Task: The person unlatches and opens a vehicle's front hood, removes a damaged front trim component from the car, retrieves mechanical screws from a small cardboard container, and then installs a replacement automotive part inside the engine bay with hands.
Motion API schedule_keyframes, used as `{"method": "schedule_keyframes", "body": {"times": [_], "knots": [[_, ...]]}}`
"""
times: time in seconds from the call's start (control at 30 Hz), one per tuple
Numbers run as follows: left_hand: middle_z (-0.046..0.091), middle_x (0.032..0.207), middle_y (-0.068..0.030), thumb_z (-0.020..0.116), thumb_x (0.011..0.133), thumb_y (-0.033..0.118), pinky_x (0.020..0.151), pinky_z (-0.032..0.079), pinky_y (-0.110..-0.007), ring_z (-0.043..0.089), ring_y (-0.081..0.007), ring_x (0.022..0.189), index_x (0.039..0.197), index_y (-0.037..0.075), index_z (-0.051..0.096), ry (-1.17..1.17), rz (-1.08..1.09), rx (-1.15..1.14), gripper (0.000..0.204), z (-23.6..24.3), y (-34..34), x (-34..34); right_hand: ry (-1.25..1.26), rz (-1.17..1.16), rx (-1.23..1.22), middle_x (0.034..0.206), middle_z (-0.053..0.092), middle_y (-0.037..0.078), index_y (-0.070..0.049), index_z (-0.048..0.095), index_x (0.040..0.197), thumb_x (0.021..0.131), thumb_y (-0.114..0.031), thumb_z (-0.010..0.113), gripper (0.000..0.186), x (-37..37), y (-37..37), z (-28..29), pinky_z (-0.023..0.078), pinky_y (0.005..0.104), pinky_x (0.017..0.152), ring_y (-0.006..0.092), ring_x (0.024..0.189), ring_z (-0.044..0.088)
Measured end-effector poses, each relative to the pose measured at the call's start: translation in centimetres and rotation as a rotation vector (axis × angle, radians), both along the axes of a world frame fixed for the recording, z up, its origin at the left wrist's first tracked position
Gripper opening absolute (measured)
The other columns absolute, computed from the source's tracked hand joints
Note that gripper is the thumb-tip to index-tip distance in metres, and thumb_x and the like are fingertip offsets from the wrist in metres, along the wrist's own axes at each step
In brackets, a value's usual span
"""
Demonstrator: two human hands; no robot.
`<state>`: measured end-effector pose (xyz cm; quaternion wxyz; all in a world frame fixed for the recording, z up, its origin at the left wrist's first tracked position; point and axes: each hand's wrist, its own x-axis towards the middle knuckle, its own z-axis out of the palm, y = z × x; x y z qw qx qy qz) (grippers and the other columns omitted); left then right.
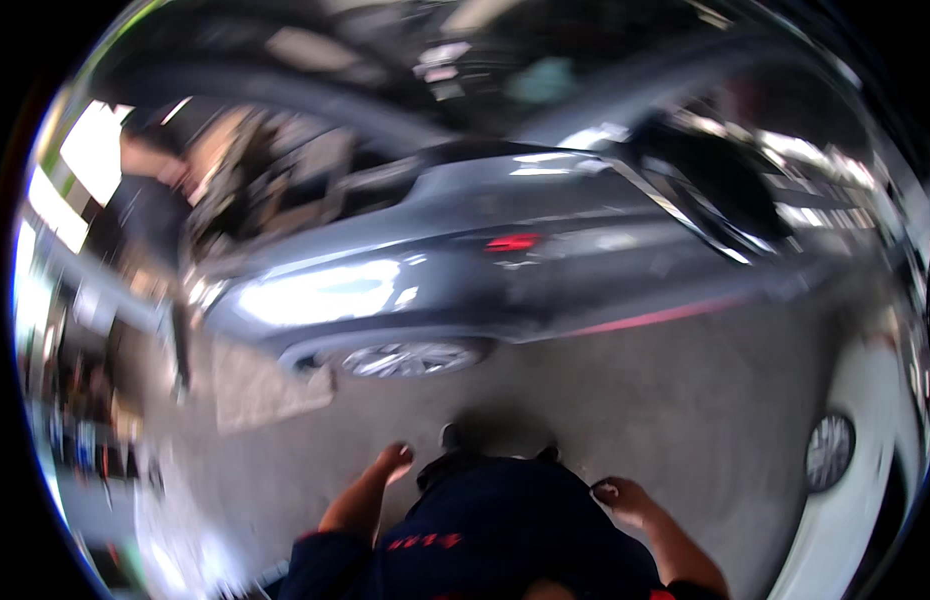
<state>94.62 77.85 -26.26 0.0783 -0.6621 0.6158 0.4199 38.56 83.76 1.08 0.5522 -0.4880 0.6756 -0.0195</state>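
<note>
My left hand [393,460] hangs low beside my body with its fingers curled in. What it holds, if anything, is hidden. On the other side, my right hand [626,499] is closed too, with a small dark and whitish patch at its fingers that is too blurred to name. Neither hand touches the grey car [455,255] standing across the view in front of me. Its front wheel [410,359] is nearest to me, and a small red item or mark [512,243] shows on its side. Motion smears the picture.
A person [150,200] stands at the car's front end, by the exposed engine bay [295,180]. A flat light-coloured sheet [270,390] lies on the concrete floor [645,400] near the front wheel. At right stands a white car [845,490]. Blurred shop equipment [85,440] lines the left.
</note>
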Motion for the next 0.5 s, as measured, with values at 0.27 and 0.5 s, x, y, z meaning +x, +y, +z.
{"method": "schedule_keyframes", "body": {"times": [0.27,0.5], "knots": [[0.073,0.116,-0.0189,0.058,0.095,0.032,0.095,0.055,-0.050,0.068,-0.0420,0.109,0.106,0.010,0.073,-0.136,-1.032,-0.129,0.029,-3.1,-3.4,-12.3,0.240,-0.397,-0.163,0.111,0.075,0.021,-0.008,0.076,0.110,0.094,-0.037,0.058,0.038,-19.6,8.0,-13.3,0.055,0.0461,0.094,0.0396,0.108,0.070],[0.075,0.110,-0.0192,0.058,0.096,0.029,0.094,0.055,-0.046,0.071,-0.0375,0.106,0.109,0.007,0.074,0.019,-0.742,-0.023,0.030,0.5,-15.6,-32.0,0.171,-0.218,-0.195,0.113,0.076,0.017,-0.008,0.075,0.116,0.093,-0.043,0.063,0.043,-25.7,10.3,-18.3,0.057,0.0418,0.093,0.0324,0.107,0.072]]}}
